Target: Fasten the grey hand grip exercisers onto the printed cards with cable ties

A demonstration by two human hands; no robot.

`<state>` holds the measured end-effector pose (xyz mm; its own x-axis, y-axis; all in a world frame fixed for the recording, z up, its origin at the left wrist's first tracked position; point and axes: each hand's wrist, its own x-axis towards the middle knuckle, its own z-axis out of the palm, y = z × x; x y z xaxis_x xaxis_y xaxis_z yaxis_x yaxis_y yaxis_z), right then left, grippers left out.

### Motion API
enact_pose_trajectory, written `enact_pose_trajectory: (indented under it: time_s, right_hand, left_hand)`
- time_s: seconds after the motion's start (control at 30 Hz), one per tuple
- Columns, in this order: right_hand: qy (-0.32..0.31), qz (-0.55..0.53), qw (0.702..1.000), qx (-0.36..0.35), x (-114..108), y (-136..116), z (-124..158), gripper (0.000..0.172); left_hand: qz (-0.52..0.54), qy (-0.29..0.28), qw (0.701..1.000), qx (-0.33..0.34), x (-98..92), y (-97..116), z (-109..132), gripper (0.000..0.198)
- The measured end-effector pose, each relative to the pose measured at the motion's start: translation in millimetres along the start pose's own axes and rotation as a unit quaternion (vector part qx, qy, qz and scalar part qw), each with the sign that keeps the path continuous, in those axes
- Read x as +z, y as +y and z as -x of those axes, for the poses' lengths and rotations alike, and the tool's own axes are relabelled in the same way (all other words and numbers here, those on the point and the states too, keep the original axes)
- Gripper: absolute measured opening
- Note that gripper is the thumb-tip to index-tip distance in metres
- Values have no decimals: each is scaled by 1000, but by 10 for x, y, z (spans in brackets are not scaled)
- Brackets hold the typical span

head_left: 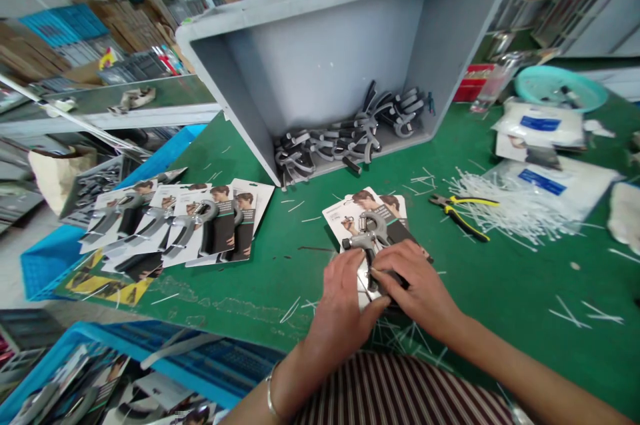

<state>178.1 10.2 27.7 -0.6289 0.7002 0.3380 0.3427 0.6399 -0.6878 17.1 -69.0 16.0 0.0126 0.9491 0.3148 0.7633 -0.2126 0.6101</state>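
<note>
Near the table's front edge, a grey and black hand grip strengthener (370, 231) with a coil spring lies on a printed backing card (344, 217). My left hand (345, 301) is closed around the lower left side of the card and the grip strengthener, thumb toward the bottom. From the right, my right hand (417, 285) pinches at the black handle with bent fingers. Whether a thin tie is between those fingertips is hidden. At least one more card (397, 205) lies underneath.
A grey crate (325, 45) on its side holds several grip strengtheners (350, 138). Carded grip strengtheners (195, 225) overlap at the left. Yellow-handled cutters (463, 211) lie beside white cable ties (515, 208). A blue crate (210, 358) stands below the front edge.
</note>
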Motion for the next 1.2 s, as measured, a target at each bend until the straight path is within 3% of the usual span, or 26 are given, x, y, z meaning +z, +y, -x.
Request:
enact_pose_trajectory:
  time_s: [0.13, 0.3, 0.47, 0.67, 0.77, 0.87, 0.9, 0.97, 1.03, 1.1, 1.2]
  right_hand:
    - [37, -16, 999, -1, 94, -4, -8, 12]
    - [124, 69, 990, 19, 227, 136, 54, 16]
    - [117, 111, 987, 10, 307, 254, 155, 12]
    - [101, 36, 994, -34, 244, 211, 231, 16]
    - [48, 48, 997, -22, 13, 347, 270, 16]
    - [60, 153, 986, 41, -444, 829, 247, 27]
    - [70, 205, 973, 75, -622, 1054, 222, 39]
    - [29, 322, 933, 155, -960, 1518, 155, 72]
    - [-84, 413, 877, 231, -1213, 1906, 72, 95]
    - [-137, 426, 861, 242, -1352, 2145, -18, 98]
    - [-171, 426, 862, 217, -1396, 2246, -144, 80]
  left_hand:
    - [-54, 59, 997, 3, 173, -90, 5, 55]
    - [-46, 87, 995, 12, 158, -229, -3, 38]
    - [-6, 68, 996, -53, 115, -194, -114, 39]
    - [-51, 106, 990, -79, 321, -152, -297, 37]
    - [-45, 81, 993, -69, 318, -186, -265, 40]
    - [16, 48, 995, -84, 175, -279, -223, 40]
    - [34, 54, 992, -108, 121, -318, -225, 40]
    - [45, 86, 980, -173, 48, -392, -256, 49]
    - [64, 101, 964, -236, 39, -440, -316, 61]
    - [123, 66, 955, -263, 79, -451, -385, 63]
    - [172, 20, 954, -244, 135, -411, -469, 46]
